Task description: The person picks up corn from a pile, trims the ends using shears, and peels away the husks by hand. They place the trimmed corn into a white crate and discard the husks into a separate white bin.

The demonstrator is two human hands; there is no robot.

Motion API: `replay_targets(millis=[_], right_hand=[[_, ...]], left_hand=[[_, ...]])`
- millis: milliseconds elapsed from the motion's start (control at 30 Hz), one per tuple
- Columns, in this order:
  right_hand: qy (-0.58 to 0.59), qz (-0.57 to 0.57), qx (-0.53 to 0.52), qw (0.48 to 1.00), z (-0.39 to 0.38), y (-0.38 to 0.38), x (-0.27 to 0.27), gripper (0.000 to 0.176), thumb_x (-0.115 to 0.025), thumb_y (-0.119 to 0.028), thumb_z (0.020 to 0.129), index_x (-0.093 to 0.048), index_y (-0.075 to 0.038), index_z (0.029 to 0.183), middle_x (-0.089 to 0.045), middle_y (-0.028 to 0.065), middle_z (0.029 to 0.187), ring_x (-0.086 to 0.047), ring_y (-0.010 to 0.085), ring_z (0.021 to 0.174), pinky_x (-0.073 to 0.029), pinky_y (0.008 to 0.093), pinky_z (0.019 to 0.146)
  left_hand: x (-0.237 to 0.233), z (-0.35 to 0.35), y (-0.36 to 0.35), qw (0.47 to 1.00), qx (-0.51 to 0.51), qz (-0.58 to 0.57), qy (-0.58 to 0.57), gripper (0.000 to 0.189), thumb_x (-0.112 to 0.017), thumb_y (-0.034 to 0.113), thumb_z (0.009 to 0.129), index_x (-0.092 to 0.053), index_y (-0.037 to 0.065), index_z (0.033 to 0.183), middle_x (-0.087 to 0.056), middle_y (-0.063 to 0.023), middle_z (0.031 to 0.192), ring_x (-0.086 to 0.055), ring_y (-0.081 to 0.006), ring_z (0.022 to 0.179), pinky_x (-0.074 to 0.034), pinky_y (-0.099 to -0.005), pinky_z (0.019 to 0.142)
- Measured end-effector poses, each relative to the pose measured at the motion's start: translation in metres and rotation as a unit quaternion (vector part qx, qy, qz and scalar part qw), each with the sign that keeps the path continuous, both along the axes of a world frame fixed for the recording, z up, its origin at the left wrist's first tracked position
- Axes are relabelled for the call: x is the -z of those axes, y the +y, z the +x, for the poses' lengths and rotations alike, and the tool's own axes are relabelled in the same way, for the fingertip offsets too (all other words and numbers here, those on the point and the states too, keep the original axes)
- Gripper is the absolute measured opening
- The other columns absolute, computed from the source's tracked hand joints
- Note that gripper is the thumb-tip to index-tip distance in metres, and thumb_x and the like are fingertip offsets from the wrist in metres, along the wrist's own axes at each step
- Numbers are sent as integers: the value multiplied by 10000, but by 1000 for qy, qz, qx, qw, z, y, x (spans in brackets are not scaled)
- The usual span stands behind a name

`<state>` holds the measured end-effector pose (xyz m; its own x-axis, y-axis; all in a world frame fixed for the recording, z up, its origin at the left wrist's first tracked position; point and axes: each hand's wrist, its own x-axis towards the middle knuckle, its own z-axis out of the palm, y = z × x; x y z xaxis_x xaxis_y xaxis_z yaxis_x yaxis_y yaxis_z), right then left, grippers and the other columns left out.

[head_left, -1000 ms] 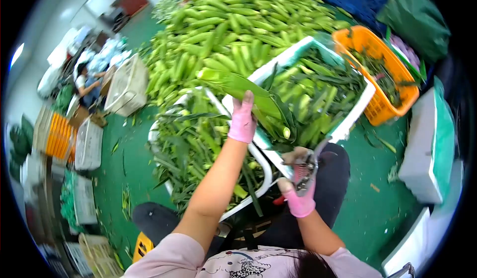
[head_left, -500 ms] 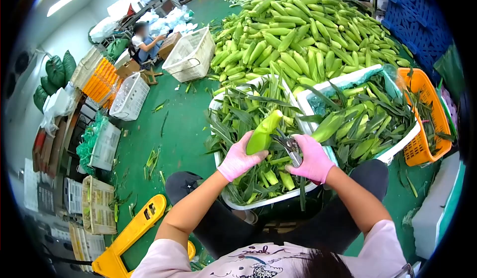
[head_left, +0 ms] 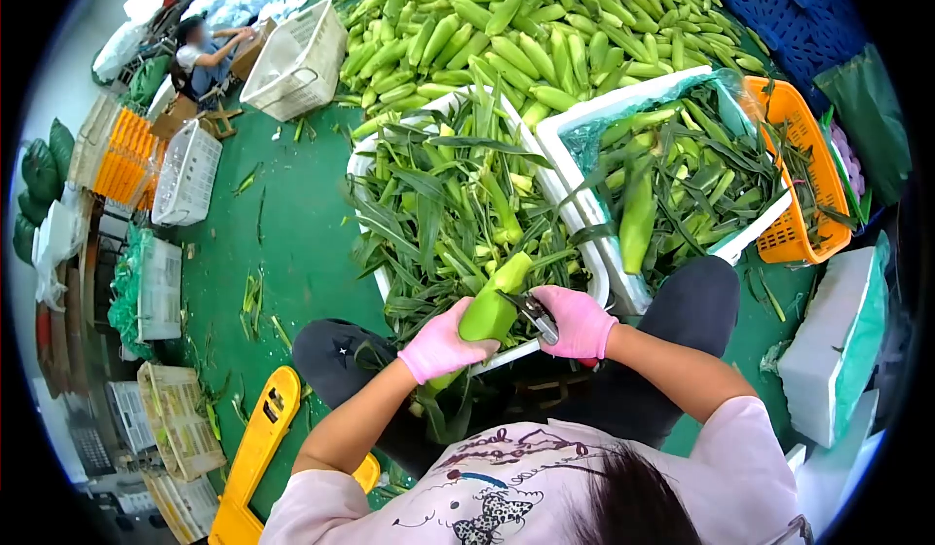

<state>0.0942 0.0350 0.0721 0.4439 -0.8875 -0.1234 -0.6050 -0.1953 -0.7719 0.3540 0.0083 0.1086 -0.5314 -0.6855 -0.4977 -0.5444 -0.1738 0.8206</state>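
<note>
A green ear of corn [head_left: 497, 300] in its husk is gripped by my left hand [head_left: 448, 343], which wears a pink glove. My right hand [head_left: 577, 324], gloved too, is closed around a pair of pruning shears [head_left: 542, 321]. The shears' jaws lie right beside the ear, below its pale end. Both hands are over the near edge of a white tub [head_left: 600, 277] heaped with husk leaves and stalk pieces. Leaves hang down by my left wrist, between my knees.
A foam box [head_left: 560, 155] with green lining holds corn and leaves; one ear [head_left: 638, 222] leans at its near side. Beyond lies a large corn pile [head_left: 506, 43]. An orange crate [head_left: 828, 170] stands right, a yellow pallet truck [head_left: 255, 448] left. A person [head_left: 206, 58] sits far left.
The view has swung, shifting the surroundings left and up. My hands, with the corn and shears, are closer to my body. The ear at the foam box now points more upright.
</note>
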Motion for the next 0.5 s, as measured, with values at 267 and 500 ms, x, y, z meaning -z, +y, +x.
replay_targets(millis=[267,500], right_hand=[[-391,461,145,784,20,5,-25,226,-676,-127,832,-613,-12,1016,-613,41,767,-599,131,629,-509,275,585],[-530,585,312,528,37,12,3,220,-619,-210,913,-554,-45,1043,-505,1,748,-524,176,673,-479,370,677]], left_hand=[[-8,20,-4,878,-109,274,378,990,-780,463,752,-302,24,1501,-551,-133,1282,-598,-223,1059,-492,-355,923],[98,35,39,774,-280,293,487,667,-578,373,965,-348,11,1475,-526,-181,1376,-588,-292,1148,-551,-379,891]])
